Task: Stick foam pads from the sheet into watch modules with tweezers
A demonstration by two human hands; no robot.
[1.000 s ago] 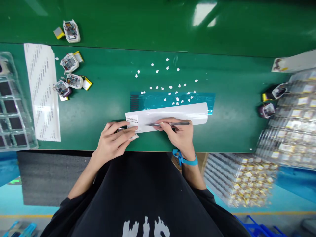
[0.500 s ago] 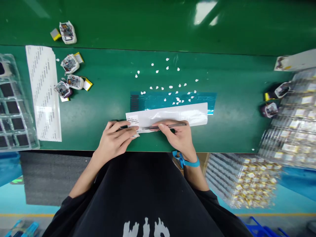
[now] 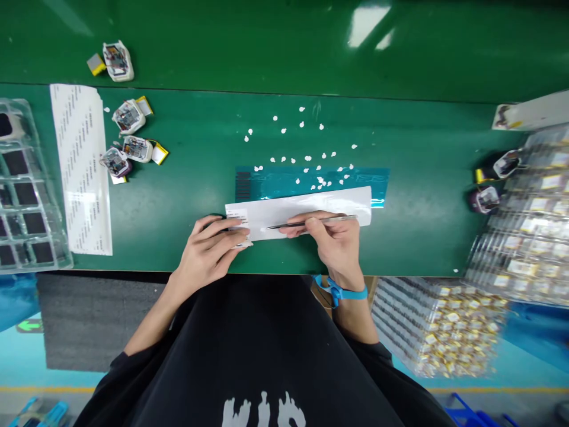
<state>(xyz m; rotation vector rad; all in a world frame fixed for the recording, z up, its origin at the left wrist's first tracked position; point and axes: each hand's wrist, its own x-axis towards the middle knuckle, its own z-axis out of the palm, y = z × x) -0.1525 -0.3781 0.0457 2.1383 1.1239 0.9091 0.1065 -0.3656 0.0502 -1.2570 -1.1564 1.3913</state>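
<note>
Above a green bench (image 3: 191, 196), the right hand (image 3: 338, 240) grips tweezers (image 3: 284, 226). The left hand (image 3: 208, 252) pinches a white sheet (image 3: 275, 213).

- Green sign (image 3: 30, 325) on the floor (image 3: 22, 367): an arrow pointing left.
- Black shirt (image 3: 284, 332): big white letters, partly cut off; I can't read them.
- White sheet (image 3: 275, 212), printed strip (image 3: 82, 172): print too small.

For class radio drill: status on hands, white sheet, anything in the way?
Left hand on left end of white sheet. Right hand gripping slim metal tool, tip at sheet. Sheet overlaps blue strip; small white pieces beyond, clear of both hands.
</note>
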